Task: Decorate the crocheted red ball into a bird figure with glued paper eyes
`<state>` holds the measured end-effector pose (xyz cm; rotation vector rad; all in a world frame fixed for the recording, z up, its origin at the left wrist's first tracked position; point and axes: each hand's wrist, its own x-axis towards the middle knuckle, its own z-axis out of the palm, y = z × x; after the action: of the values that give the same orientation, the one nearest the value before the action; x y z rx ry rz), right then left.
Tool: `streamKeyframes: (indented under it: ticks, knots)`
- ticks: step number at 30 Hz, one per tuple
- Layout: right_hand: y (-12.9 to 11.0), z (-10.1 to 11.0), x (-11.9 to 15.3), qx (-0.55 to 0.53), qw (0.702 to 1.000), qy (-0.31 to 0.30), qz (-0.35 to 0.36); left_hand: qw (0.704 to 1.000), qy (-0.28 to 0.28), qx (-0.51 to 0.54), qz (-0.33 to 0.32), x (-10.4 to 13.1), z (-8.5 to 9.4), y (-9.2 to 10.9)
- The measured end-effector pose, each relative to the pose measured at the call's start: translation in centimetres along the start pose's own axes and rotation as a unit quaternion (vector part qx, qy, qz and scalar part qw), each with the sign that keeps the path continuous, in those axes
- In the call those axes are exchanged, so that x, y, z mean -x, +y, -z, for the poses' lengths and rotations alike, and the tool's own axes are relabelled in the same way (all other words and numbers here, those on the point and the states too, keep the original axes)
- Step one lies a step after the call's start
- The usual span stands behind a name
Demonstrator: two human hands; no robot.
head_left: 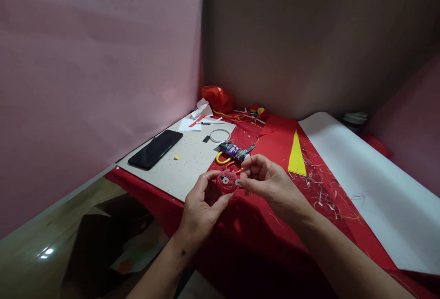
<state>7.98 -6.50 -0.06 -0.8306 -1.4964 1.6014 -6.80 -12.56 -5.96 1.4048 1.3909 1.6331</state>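
Note:
Near the front edge of the red-covered table, my left hand (202, 198) grips a small red crocheted ball (227, 187) between thumb and fingers. A white felt eye (225, 180) with black on it shows on the ball's front. The thumb and forefinger of my right hand (266, 180) pinch a second white eye piece (237, 182) at the ball's right side; whether it is stuck on, I cannot tell. Just beyond the hands lie a dark glue tube (234, 150) and scissors (223, 157) with yellow and orange handles, partly hidden.
A black phone (156, 149) rests on the grey board (161, 177) at left, near a yellow scrap (176, 157) and a wire ring (220, 135). Right of the hands are a yellow felt triangle (297, 157), thread scraps and a white sheet (364, 184). Walls rise behind and left.

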Motion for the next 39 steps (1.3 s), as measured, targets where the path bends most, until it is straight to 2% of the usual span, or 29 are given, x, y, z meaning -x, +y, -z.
streamKeyframes:
  ticks: [10, 29, 39]
  knots:
    - [0.14, 0.22, -0.43, -0.002, 1.0, -0.015, -0.007, 0.999, -0.011, -0.031, -0.015, 0.04, 0.1, -0.11]
    - [0.4, 0.63, -0.92, 0.073, 0.996, -0.032, 0.024, 0.998, -0.028, -0.048, -0.042, 0.11, 0.31, -0.9]
    - [0.31, 0.64, -0.89, 0.103, 0.994, -0.035, 0.029, 0.997, -0.023, -0.067, -0.042, 0.09, 0.31, -0.63]
